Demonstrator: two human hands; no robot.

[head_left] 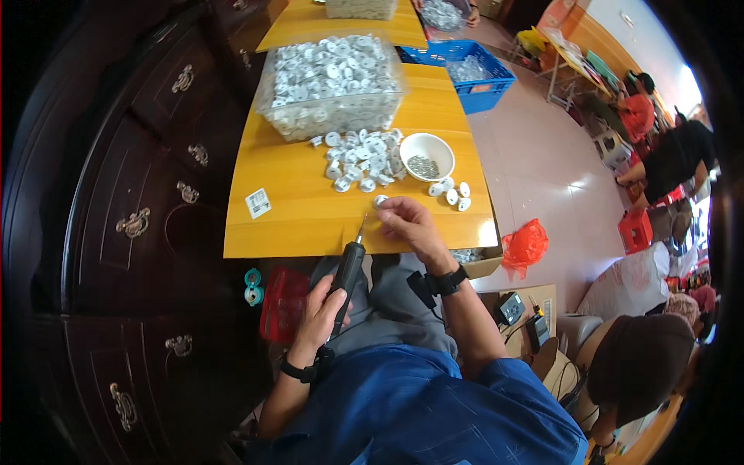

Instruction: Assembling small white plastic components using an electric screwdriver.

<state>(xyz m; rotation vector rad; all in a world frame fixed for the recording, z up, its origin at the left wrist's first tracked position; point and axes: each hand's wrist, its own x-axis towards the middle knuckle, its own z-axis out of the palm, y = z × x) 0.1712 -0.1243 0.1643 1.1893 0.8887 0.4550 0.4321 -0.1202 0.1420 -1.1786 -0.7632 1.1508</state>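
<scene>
My left hand (320,308) grips a black electric screwdriver (347,271) whose bit points up at the table's near edge. My right hand (409,223) pinches a small white plastic part (380,200) on the yellow wooden table (294,209), just beyond the screwdriver's tip. A heap of the same white round parts (364,159) lies a little farther on. Beside it stands a white bowl (427,155) holding small metal screws. Several finished-looking white pieces (452,192) lie to the right of my hand.
A clear plastic bin (329,85) full of white parts stands at the table's far side, a blue crate (465,70) to its right. A dark wooden cabinet (147,194) runs along the left. A red bag (524,244) lies on the floor; other people sit at right.
</scene>
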